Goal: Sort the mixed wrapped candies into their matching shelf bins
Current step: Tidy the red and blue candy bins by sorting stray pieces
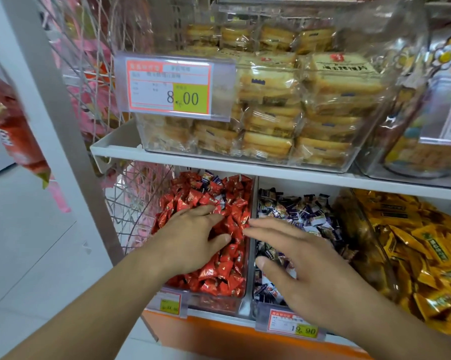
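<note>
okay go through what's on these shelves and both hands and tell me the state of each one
Left hand: open, fingers resting on the red candies.
Right hand: open, spread above the purple candy bin, holding nothing.
Red candy bin: full, with a few purple strays near the back.
Purple candy bin: partly filled.
Yellow candy bin: heaped full.
Biscuit bin: stacked with sealed packs.

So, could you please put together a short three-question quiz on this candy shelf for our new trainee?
1. True or false: the left hand rests on the red candies.
2. Which bin is the right hand over? A) yellow candies B) purple and white candies C) biscuit packs
3. Fill in: the price tag on the upper bin reads ____.

Key: 1 true; 2 B; 3 8.00
</note>
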Demonstrator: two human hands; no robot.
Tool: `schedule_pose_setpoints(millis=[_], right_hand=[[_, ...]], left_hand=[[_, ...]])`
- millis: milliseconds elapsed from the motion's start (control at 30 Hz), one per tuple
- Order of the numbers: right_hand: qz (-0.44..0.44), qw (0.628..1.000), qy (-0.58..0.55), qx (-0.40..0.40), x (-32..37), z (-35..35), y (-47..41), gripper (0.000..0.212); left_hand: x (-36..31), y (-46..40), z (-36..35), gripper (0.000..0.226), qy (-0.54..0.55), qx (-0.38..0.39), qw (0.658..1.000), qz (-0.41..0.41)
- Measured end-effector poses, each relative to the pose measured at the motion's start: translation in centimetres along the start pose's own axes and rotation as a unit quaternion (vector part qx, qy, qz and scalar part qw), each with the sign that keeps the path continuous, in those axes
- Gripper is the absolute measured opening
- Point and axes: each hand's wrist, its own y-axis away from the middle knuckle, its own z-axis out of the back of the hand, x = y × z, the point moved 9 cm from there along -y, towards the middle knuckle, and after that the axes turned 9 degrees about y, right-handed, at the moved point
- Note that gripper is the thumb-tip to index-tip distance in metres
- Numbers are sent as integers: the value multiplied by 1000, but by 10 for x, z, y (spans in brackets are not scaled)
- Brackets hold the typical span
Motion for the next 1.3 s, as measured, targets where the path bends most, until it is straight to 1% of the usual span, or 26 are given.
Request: schedule_pose_setpoints(millis=[100,233,267,333,400,467,600,733,767,833,900,967,1033,1133,1200,1300], right_hand=[[4,1000,-7,-7,-1,-4,-4,44],[11,999,-13,-39,-3,-1,-6,37],[10,999,-12,-44,-3,-1,-6,36],[10,999,-9,-51,-3,-3,-6,36],[10,998,-7,-54,-4,-4,-6,35],[11,998,-9,-56,-5,-4,-7,35],[12,997,-28,-65,-6,-1,-8,33],[18,997,-29,-70,-4,-1,-9,31],[17,997,-29,-70,-5,-1,-9,31],[16,997,-32,-70,-5,-1,-8,31],[15,997,-36,-70,-5,0,-7,31],[14,997,-40,-67,-4,-1,-7,31],[13,997,-42,-63,-4,-1,-7,31],[10,997,-39,-64,-4,-1,-8,30],[6,997,-42,-63,-4,-1,-8,30],[4,997,-51,-63,-4,-1,-6,30]], left_hand=[[-5,-4,12,50,25,-52,998,-36],[-8,-14,40,27,60,-152,985,-58],[-8,-19,49,25,63,-178,980,-54],[-3,-34,63,28,62,-219,973,-35],[8,-53,67,35,58,-220,973,23],[19,-71,64,38,69,-194,976,75],[38,-92,54,40,141,-153,970,123],[47,-102,41,44,212,-125,963,111],[46,-103,39,41,220,-119,962,106],[43,-104,37,28,218,-114,964,99],[39,-100,38,14,206,-125,966,90],[37,-95,41,9,202,-152,964,79],[38,-88,46,6,216,-193,955,70],[44,-80,50,5,283,-250,923,72],[46,-73,50,6,330,-260,905,70],[44,-63,52,9,346,-262,899,58]])
